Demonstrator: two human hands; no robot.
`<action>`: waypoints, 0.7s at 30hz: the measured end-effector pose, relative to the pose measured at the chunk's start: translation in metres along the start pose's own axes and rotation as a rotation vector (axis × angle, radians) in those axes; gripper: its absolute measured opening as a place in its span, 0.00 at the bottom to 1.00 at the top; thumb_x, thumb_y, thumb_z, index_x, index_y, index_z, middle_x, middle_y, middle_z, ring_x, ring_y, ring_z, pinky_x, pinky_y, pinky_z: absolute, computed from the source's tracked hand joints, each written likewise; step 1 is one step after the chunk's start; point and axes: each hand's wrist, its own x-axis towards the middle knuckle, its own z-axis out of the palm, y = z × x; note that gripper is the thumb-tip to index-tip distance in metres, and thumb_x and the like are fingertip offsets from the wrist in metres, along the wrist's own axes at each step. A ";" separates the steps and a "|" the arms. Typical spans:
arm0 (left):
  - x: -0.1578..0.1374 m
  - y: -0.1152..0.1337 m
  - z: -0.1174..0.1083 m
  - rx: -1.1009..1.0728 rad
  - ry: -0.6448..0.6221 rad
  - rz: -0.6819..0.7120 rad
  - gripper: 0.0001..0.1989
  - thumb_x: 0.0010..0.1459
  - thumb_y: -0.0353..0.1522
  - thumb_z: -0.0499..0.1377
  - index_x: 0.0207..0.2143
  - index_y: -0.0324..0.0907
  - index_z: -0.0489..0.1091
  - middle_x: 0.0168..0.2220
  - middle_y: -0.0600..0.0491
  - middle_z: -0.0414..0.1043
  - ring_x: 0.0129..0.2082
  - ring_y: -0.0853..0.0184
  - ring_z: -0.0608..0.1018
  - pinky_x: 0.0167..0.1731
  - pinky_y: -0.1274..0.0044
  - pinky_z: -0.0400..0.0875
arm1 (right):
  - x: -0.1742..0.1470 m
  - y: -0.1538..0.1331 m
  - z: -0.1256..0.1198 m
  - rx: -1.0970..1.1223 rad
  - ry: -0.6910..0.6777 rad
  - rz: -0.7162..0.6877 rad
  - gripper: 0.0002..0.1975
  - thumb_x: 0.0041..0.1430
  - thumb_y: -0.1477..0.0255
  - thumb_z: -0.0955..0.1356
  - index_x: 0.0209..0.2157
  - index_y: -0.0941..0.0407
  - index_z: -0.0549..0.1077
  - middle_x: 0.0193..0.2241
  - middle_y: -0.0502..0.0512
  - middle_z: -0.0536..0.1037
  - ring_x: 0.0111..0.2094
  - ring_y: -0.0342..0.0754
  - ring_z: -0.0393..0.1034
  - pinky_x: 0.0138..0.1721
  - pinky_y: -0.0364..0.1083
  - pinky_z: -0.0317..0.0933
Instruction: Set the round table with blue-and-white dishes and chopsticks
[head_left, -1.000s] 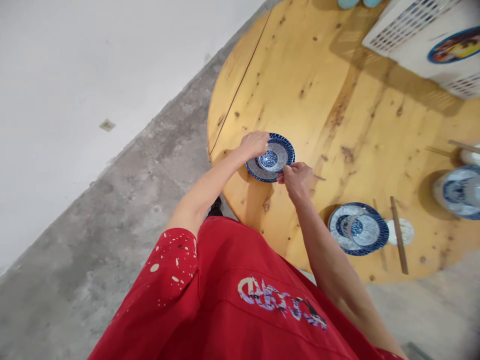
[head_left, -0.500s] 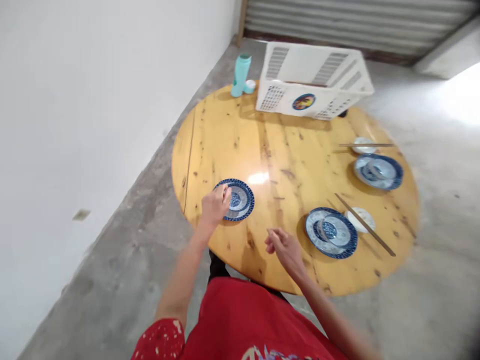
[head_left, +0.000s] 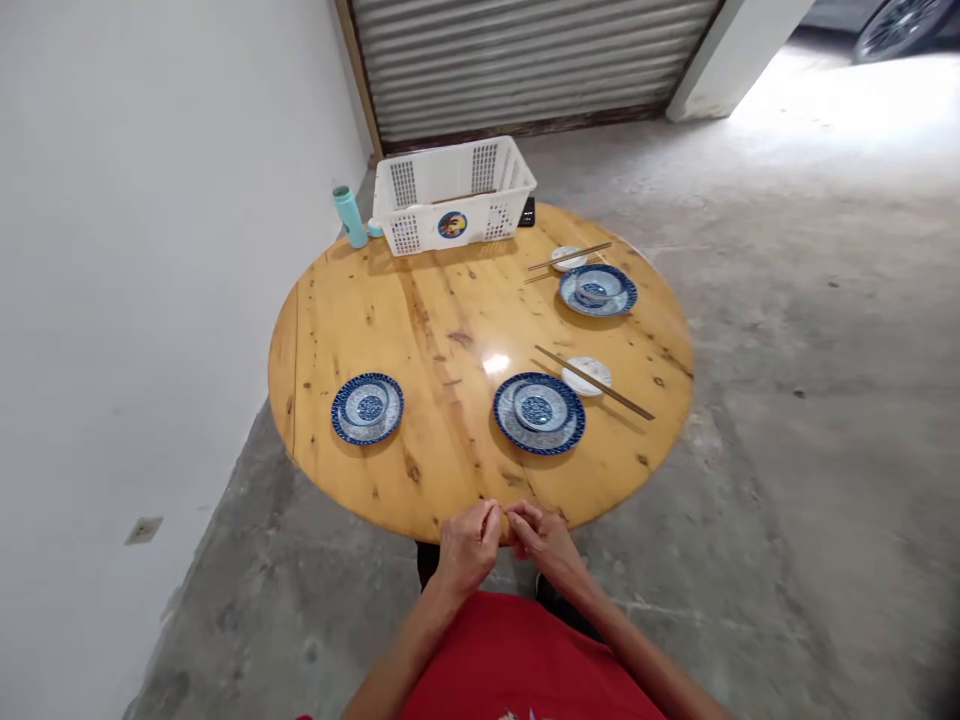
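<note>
My left hand (head_left: 470, 538) and my right hand (head_left: 541, 538) are close together at the table's near edge. Both have curled fingers, and I see nothing in either. Beyond my right hand sits a blue-rimmed plate (head_left: 555, 438) with a patterned bowl (head_left: 538, 408) on it. Chopsticks (head_left: 626, 401) lie across a small white dish (head_left: 598, 372) beside that plate. To the left, another blue-rimmed plate (head_left: 346, 430) carries a bowl (head_left: 369, 407). A third plate (head_left: 628, 298) with a bowl (head_left: 598, 287) stands farther off at the right, near more chopsticks (head_left: 595, 249) on a small dish (head_left: 568, 262).
A white plastic basket (head_left: 420, 232) stands at the far edge of the round wooden table (head_left: 390, 330), with something brown inside. Left of it are a teal bottle (head_left: 350, 218) and its cap (head_left: 375, 229); a black object (head_left: 528, 212) is at its right. A wall (head_left: 187, 250) runs along the left.
My left hand has drawn back from over the left plate to the near edge. My right hand has come back beside it. The view has turned to the right.
</note>
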 end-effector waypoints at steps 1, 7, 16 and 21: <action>-0.003 0.016 0.016 -0.002 0.005 -0.023 0.16 0.70 0.33 0.48 0.38 0.43 0.75 0.30 0.51 0.79 0.29 0.68 0.79 0.33 0.80 0.69 | -0.010 0.006 -0.021 0.006 -0.002 0.004 0.19 0.52 0.51 0.66 0.28 0.53 0.70 0.17 0.48 0.71 0.16 0.46 0.66 0.21 0.45 0.60; -0.008 0.117 0.119 -0.073 -0.105 -0.090 0.17 0.69 0.34 0.47 0.34 0.43 0.74 0.26 0.55 0.77 0.23 0.71 0.75 0.28 0.81 0.66 | -0.088 0.051 -0.157 0.060 0.176 0.112 0.24 0.45 0.49 0.66 0.31 0.55 0.74 0.19 0.50 0.74 0.17 0.48 0.68 0.22 0.47 0.62; 0.025 0.218 0.207 0.107 -0.341 0.190 0.13 0.66 0.30 0.52 0.35 0.43 0.77 0.31 0.54 0.81 0.30 0.70 0.79 0.32 0.81 0.67 | -0.116 0.072 -0.265 0.307 0.424 0.141 0.25 0.40 0.50 0.70 0.32 0.56 0.77 0.20 0.53 0.77 0.20 0.49 0.69 0.23 0.47 0.64; 0.067 0.246 0.244 0.079 -0.342 0.220 0.13 0.65 0.30 0.53 0.37 0.44 0.78 0.34 0.53 0.82 0.31 0.69 0.80 0.33 0.82 0.69 | -0.096 0.086 -0.315 0.270 0.426 0.161 0.27 0.41 0.47 0.71 0.33 0.56 0.77 0.20 0.54 0.77 0.20 0.51 0.71 0.23 0.48 0.65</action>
